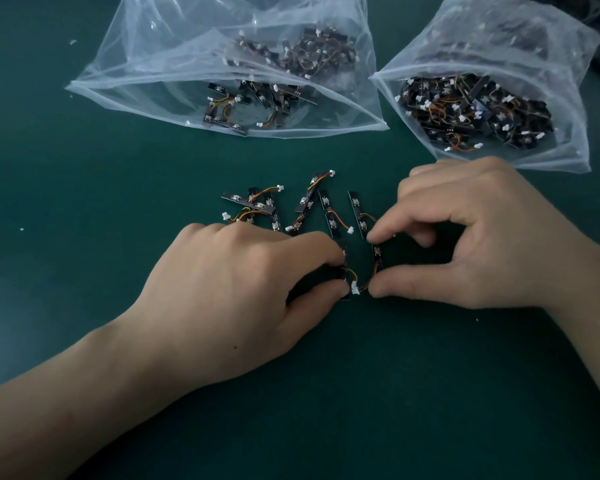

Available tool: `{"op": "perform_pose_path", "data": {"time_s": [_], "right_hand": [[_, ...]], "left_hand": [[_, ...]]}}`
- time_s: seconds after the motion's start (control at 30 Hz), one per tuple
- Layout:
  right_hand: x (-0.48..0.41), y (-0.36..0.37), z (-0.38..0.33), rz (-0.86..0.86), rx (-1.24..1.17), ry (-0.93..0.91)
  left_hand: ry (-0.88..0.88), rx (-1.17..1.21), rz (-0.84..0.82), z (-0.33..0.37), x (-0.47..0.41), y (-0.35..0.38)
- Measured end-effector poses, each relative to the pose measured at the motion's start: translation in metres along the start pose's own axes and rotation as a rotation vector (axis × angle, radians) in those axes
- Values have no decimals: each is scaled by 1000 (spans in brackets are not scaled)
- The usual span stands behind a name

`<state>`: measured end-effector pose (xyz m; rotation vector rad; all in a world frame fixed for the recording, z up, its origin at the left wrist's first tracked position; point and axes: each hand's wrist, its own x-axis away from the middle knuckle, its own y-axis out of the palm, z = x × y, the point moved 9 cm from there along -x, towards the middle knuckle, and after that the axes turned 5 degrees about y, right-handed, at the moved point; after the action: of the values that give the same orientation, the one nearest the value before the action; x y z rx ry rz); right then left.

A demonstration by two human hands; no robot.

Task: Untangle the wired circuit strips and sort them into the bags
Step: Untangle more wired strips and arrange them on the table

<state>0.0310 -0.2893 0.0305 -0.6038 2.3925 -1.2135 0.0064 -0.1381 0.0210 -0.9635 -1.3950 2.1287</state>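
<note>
Green counter (84,202), and it's a tussle. My left hand (243,289) pinches one strip (338,273) and my right hand (482,237) pinches another (377,255), fingers narrow, with the wires (364,287) looped between. If I tug hard, a wire could tear off its board. My left knuckles might scatter the pile (291,209) just behind. Count: left bag (125,74), right bag (568,81), two held strips and roughly eight loose, though overlaps blur it.

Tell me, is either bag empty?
No, the left bag and the right bag each plainly hold a heap of black wired strips.
</note>
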Motion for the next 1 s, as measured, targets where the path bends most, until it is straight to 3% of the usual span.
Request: {"op": "perform_pose_path", "data": {"time_s": [0.13,0.27,0.47,0.77,1.0], "right_hand": [[4,-17,10,165,2,28],[2,-11,9,103,100,-3],[0,-2,6,59,59,-45],[-3,-11,15,339,15,56],[-38,3,32,145,-121,189]], "left_hand": [[14,-5,-5,1,2,-2],[17,3,-4,1,3,-1],[38,8,25,5,4,-4],[-78,-62,269,-23,2,-42],[-107,-71,251,-42,-2,-40]]}}
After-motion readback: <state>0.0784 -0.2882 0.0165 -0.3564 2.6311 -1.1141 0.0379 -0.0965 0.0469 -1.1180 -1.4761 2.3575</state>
